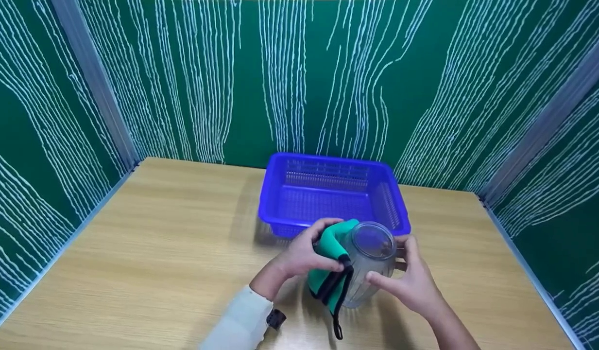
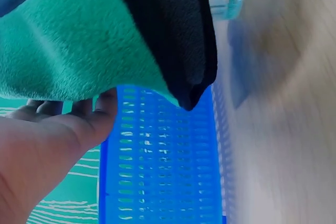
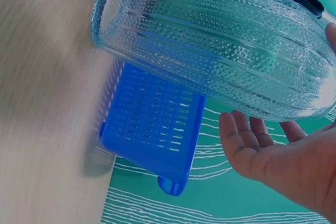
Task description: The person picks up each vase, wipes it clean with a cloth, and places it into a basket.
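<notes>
A clear glass jar [image 1: 365,272] with a textured, ribbed wall stands between the two hands in the head view, its round mouth facing up. My left hand [image 1: 301,253] grips a green cloth [image 1: 332,240] with black edging and a small hanging loop, at the jar's left side. My right hand [image 1: 413,282] holds the jar from the right, thumb at the front and fingers behind. In the right wrist view the jar [image 3: 220,45] spans the top, with the right fingers [image 3: 244,140] beside its wall. The cloth [image 2: 79,40] hides part of the left fingers in the left wrist view.
A blue plastic basket [image 1: 267,189] with slotted walls sits just behind the hands, against the far side of the wooden table [image 1: 173,233]. Green panels [image 1: 246,97] with white wavy lines enclose the table at the back and sides. A small black object [image 1: 276,319] shows by the left sleeve.
</notes>
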Demonstrator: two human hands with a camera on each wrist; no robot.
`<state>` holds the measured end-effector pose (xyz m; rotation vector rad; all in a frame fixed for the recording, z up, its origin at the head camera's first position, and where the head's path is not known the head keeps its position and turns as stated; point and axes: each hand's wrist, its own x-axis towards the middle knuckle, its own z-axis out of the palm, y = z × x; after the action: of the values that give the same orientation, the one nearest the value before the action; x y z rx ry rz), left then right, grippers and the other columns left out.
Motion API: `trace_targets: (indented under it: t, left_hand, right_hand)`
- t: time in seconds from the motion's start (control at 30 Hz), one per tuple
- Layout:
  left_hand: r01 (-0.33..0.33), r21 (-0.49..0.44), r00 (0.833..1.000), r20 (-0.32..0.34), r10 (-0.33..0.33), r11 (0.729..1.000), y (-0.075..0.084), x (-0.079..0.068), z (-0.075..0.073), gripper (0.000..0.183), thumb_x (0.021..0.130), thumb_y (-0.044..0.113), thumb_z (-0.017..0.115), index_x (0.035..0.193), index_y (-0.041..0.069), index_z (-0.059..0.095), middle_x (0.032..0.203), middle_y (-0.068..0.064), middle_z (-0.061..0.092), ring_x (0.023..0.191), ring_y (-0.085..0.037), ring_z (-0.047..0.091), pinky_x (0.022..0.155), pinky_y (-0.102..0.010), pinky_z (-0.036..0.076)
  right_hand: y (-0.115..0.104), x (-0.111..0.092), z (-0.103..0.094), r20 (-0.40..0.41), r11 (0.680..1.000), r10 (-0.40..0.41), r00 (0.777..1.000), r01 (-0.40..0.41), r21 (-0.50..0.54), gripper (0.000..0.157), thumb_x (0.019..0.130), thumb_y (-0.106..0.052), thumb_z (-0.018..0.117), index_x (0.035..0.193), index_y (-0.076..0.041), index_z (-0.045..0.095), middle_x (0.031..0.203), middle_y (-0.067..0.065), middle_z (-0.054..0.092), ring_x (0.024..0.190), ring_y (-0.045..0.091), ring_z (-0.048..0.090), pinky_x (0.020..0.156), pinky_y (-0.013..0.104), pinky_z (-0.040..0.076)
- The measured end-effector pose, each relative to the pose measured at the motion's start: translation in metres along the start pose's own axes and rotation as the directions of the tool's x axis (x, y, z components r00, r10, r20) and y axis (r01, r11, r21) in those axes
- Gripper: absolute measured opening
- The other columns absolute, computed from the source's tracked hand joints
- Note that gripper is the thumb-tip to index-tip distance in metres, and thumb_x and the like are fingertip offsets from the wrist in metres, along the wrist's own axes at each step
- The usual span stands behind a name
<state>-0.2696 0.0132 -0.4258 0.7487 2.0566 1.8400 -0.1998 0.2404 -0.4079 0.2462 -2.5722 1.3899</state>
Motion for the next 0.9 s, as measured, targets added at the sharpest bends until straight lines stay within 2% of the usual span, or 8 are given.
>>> trace_targets:
  t: [0.2,0.3,0.53,0.7,0.9]
  left_hand:
    - [-0.064,-0.042,0.998,-0.010,0.063,0.997,0.024,-0.008,0.004,0.075,0.063,0.016,0.077,0.126,0.028,0.039,0.114,0.008,0.049,0.101,-0.015,0.048,0.081,-0.034,0.043]
    - [-0.073,-0.041,0.997,-0.012,0.073,0.996,0.029,-0.010,0.005,0.076,0.063,0.016,0.077,0.127,0.030,0.038,0.116,0.008,0.049,0.102,-0.014,0.047,0.082,-0.033,0.042]
    - [-0.003,0.002,0.999,-0.046,0.004,1.000,0.033,-0.010,0.007,0.076,0.063,0.024,0.077,0.129,0.028,0.038,0.115,0.013,0.049,0.103,-0.011,0.046,0.084,-0.034,0.040]
    - [-0.063,-0.007,0.996,-0.064,0.063,0.998,0.033,-0.009,0.011,0.073,0.063,0.023,0.077,0.126,0.027,0.040,0.115,0.012,0.049,0.103,-0.010,0.047,0.085,-0.034,0.040]
    - [-0.132,-0.024,0.990,-0.052,0.131,0.991,0.033,-0.008,0.016,0.068,0.065,0.021,0.076,0.124,0.024,0.042,0.113,0.009,0.051,0.097,-0.011,0.049,0.080,-0.033,0.043]
  right_hand:
    - [0.000,0.001,-0.001,0.003,1.000,-0.003,1.000,0.003,-0.005,0.074,0.060,-0.026,0.080,0.118,-0.017,0.035,0.108,-0.003,0.051,0.096,0.012,0.047,0.079,0.030,0.043]
    - [0.001,0.001,-0.002,0.002,1.000,-0.001,1.000,0.001,-0.011,0.073,0.060,-0.027,0.080,0.118,-0.019,0.035,0.106,-0.005,0.051,0.095,0.011,0.048,0.078,0.029,0.043]
    - [0.000,0.001,-0.004,0.016,0.999,-0.017,1.000,0.017,-0.032,0.071,0.062,-0.031,0.078,0.118,-0.019,0.035,0.108,-0.005,0.052,0.097,0.011,0.049,0.079,0.028,0.044]
    - [-0.001,0.000,-0.006,0.016,0.999,-0.007,1.000,0.008,-0.040,0.068,0.063,-0.031,0.077,0.117,-0.019,0.038,0.109,-0.006,0.052,0.098,0.011,0.050,0.079,0.027,0.044]
    - [-0.001,0.000,-0.006,0.013,0.999,0.008,1.000,-0.007,-0.035,0.068,0.063,-0.030,0.077,0.117,-0.019,0.039,0.109,-0.003,0.053,0.097,0.012,0.050,0.079,0.029,0.045]
